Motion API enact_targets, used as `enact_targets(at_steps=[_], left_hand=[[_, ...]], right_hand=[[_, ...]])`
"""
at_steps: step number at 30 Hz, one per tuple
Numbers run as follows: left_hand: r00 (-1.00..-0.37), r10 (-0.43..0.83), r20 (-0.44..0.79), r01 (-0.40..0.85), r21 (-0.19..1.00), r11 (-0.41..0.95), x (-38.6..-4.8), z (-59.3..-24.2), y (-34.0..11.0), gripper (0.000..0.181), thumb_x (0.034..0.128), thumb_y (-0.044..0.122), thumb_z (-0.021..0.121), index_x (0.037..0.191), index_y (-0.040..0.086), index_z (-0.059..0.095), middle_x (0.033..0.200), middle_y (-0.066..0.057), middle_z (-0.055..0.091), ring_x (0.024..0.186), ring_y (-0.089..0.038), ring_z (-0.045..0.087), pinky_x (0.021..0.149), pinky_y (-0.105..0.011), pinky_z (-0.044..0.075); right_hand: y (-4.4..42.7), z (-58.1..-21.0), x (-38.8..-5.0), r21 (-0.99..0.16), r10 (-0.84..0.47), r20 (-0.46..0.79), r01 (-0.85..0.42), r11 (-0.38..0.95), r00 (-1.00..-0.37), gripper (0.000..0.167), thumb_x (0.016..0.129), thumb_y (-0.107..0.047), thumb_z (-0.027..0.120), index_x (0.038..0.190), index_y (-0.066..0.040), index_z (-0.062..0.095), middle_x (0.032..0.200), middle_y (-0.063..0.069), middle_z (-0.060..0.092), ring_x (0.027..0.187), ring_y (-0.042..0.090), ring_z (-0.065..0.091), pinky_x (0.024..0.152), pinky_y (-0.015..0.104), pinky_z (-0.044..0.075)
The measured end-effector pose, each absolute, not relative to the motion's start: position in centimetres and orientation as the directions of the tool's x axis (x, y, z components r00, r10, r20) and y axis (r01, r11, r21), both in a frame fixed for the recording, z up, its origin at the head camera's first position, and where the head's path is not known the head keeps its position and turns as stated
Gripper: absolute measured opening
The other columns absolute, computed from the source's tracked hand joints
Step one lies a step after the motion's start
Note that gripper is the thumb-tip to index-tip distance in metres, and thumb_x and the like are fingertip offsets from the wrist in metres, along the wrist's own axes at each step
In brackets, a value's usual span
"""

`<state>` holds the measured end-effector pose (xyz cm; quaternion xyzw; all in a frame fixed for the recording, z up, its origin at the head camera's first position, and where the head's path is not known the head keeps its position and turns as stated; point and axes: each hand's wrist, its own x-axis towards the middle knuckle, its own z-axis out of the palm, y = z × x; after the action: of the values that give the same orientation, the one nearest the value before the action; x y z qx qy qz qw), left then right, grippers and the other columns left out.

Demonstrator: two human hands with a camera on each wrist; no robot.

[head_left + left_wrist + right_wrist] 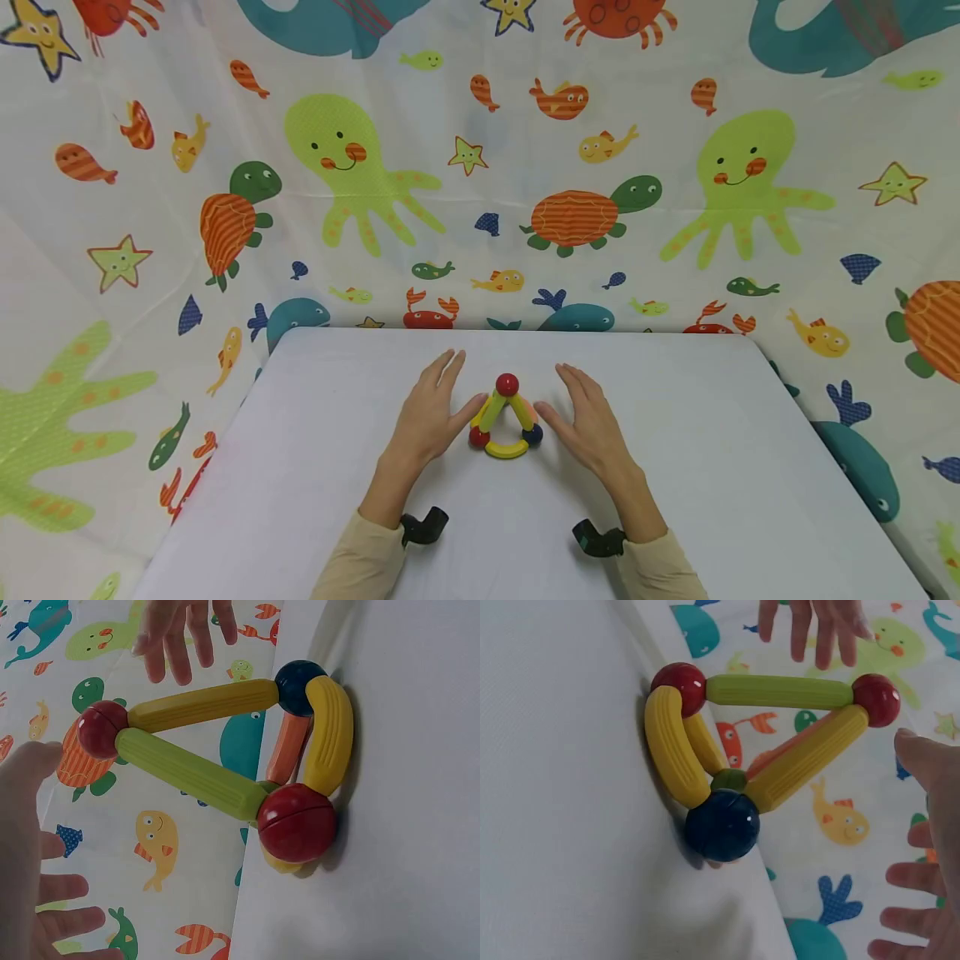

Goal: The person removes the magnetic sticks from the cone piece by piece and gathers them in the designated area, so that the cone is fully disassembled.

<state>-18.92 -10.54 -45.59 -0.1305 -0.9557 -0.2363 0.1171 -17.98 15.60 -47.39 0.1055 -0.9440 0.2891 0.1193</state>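
A small pyramid built of toy rods and balls (507, 449) stands on the white table. A red ball (507, 384) forms its top, with a green rod (191, 771) and a yellow rod (808, 759) sloping down from it. At the base are a red ball (297, 823), a dark blue ball (722, 824) and curved yellow and orange pieces. My left hand (430, 415) is held beside it on the left, fingers extended, its thumb close to the green rod. On the other side my right hand (589, 422) hovers with straight fingers. Both hands appear apart from the pyramid and hold nothing.
The white table (315, 467) reaches back to a hanging cloth (480, 192) printed with sea animals. A black wrist camera (425, 527) sits at the left cuff, and another black camera (598, 539) at the right cuff.
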Motion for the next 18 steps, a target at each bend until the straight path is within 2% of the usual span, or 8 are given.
enact_targets(at_steps=[8, 18], left_hand=[[-0.926, 0.244, 0.287, 0.360, 0.483, 0.798, -19.3, -45.3, -10.0, 0.075, 0.0938, 0.059, 0.058, 0.157, 0.025, 0.035, 0.158, -0.004, 0.041, 0.145, -0.024, 0.043, 0.110, -0.048, 0.046], [-0.890, 0.303, 0.342, 0.443, 0.486, 0.753, -19.6, -45.0, -9.3, 0.068, 0.0949, 0.053, 0.061, 0.152, 0.019, 0.044, 0.152, -0.003, 0.050, 0.141, -0.022, 0.048, 0.110, -0.046, 0.046]], right_hand=[[15.6, -48.4, -18.2, -0.551, -0.161, 0.285, -0.298, 0.779, -0.945, 0.074, 0.091, -0.055, 0.065, 0.149, -0.013, 0.047, 0.153, 0.011, 0.047, 0.141, 0.034, 0.043, 0.112, 0.057, 0.040], [15.2, -49.5, -18.3, -0.564, -0.215, 0.237, -0.315, 0.764, -0.947, 0.072, 0.086, -0.050, 0.075, 0.144, -0.015, 0.052, 0.146, 0.010, 0.053, 0.137, 0.031, 0.048, 0.109, 0.055, 0.044]])
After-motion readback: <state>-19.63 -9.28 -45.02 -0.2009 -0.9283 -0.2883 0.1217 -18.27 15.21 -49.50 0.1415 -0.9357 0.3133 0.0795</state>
